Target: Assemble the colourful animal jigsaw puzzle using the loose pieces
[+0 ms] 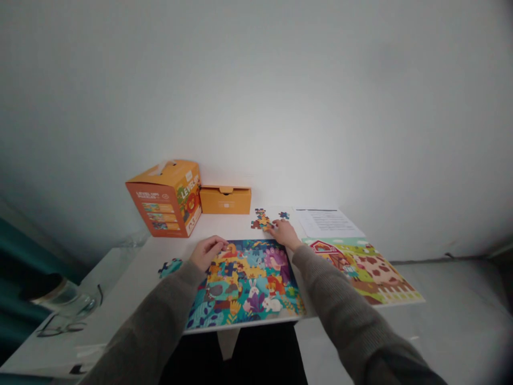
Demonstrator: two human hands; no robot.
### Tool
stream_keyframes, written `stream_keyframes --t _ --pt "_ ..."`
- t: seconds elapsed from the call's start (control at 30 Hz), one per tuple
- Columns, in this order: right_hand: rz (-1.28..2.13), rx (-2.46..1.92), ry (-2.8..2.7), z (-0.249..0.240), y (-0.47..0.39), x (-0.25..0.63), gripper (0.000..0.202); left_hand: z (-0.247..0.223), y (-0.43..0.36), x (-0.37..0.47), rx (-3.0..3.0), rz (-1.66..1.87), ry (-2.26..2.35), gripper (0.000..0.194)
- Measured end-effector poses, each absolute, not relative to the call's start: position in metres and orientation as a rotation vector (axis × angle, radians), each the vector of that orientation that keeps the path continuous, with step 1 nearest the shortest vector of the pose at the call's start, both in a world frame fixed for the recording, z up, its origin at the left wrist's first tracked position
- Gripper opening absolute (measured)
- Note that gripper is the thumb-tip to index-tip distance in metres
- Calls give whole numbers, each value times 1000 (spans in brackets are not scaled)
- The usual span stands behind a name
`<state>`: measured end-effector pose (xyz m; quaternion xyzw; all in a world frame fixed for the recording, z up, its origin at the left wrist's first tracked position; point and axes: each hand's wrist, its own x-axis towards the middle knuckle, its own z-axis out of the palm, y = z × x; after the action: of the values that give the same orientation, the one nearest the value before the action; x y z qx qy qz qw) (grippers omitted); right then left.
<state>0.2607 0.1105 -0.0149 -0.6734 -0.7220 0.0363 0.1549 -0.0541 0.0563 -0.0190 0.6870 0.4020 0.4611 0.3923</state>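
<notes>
A colourful animal jigsaw puzzle (256,289) lies in front of me, its picture largely filled with joined pieces. My left hand (208,252) rests at its upper left corner, fingers closed in a pinch; what they hold, if anything, is too small to make out. Beyond the puzzle's far edge, my right hand (285,233) reaches to a small cluster of loose puzzle pieces (261,218), thumb and forefinger closed on a piece at its near right side. Another loose piece (284,215) lies just past that hand. More dark teal pieces (170,266) sit left of the puzzle, beside my left sleeve.
An orange puzzle box (164,206) and a smaller yellow-orange box (225,201) stand against the wall. To the right lie a printed sheet (331,222) and a farm picture board (368,270). Eyeglasses (60,329) and a glass jar (74,302) are at the left.
</notes>
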Motion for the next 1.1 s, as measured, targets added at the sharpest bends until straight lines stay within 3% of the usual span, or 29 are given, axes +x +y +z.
stream_keyframes --t 0.47,0.73,0.9,1.1 --pt "59 -2238 -1967 -11 131 282 53 -21 55 -52 1730 1150 964 33" --pt "-57 -2071 -2075 -10 114 265 35 -27 57 -52 1708 1138 957 34" --pt "35 -1958 -2108 -16 122 229 43 -32 59 -53 1693 1134 942 33" --pt "239 -1902 -1927 -11 138 232 21 -36 60 -53 1695 1117 933 33"
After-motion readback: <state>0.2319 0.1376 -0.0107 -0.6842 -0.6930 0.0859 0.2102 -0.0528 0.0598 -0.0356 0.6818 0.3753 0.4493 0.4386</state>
